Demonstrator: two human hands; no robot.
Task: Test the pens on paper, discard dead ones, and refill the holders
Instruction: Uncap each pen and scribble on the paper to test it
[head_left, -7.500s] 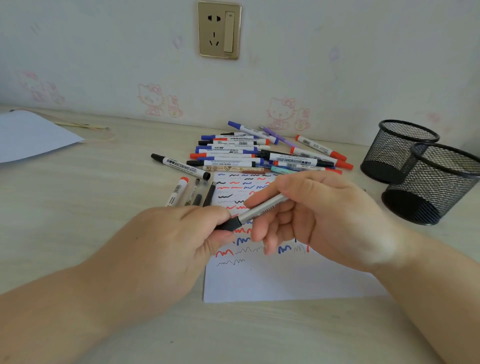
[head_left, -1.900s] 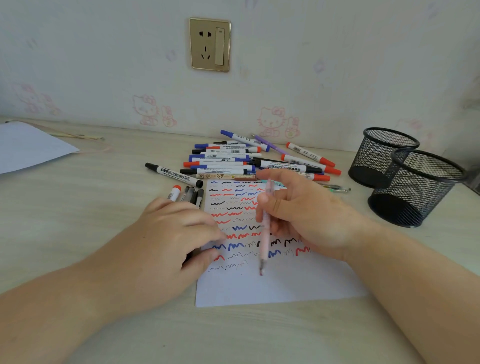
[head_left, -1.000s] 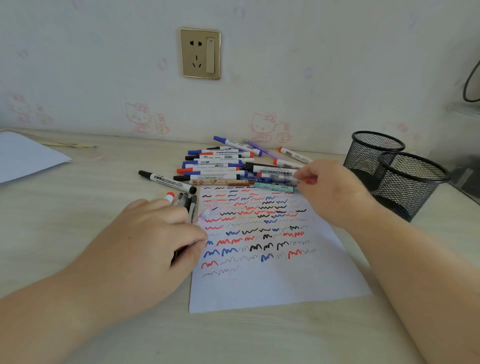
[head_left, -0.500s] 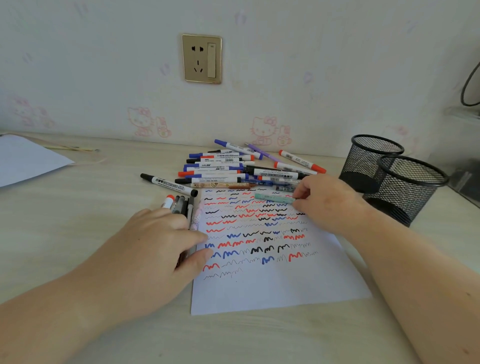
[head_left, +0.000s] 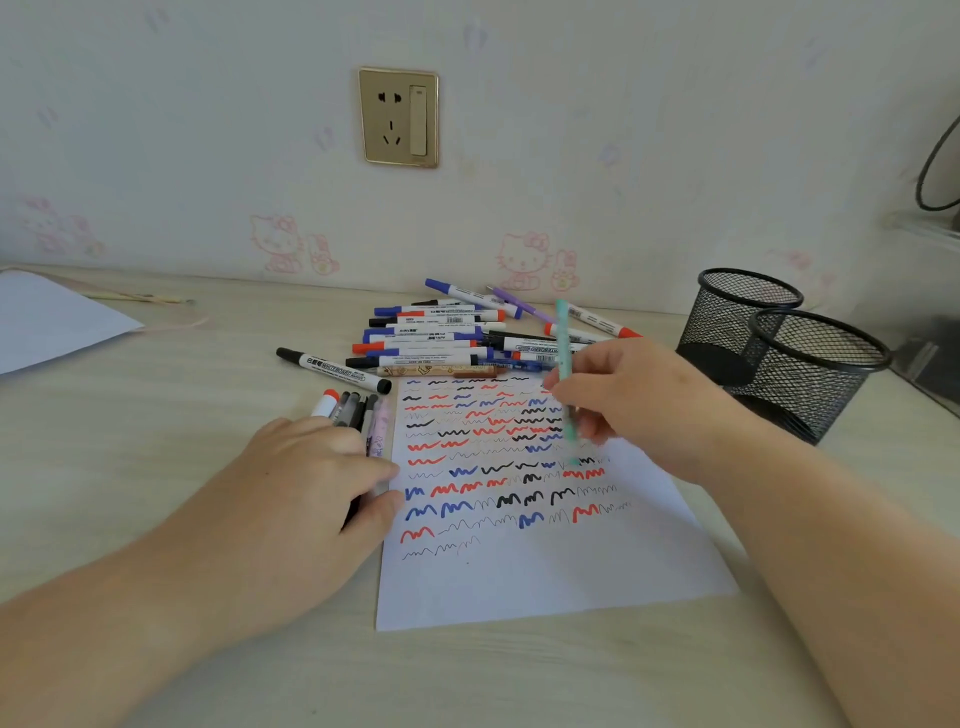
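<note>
holding the teal pen (head_left: 565, 364) pinched in the right hand (head_left: 639, 405), long axis near upright, tip pointing down just above the scribbled paper (head_left: 545, 571), while the left hand (head_left: 306, 488) is resting flat at the sheet's left edge.

Teal pen (head_left: 563, 353) over scribbled paper (head_left: 545, 571)

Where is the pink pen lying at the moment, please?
In the head view, the pink pen lies just off the left edge of the test paper, rightmost in a small row of pens, partly under the left hand.
</note>
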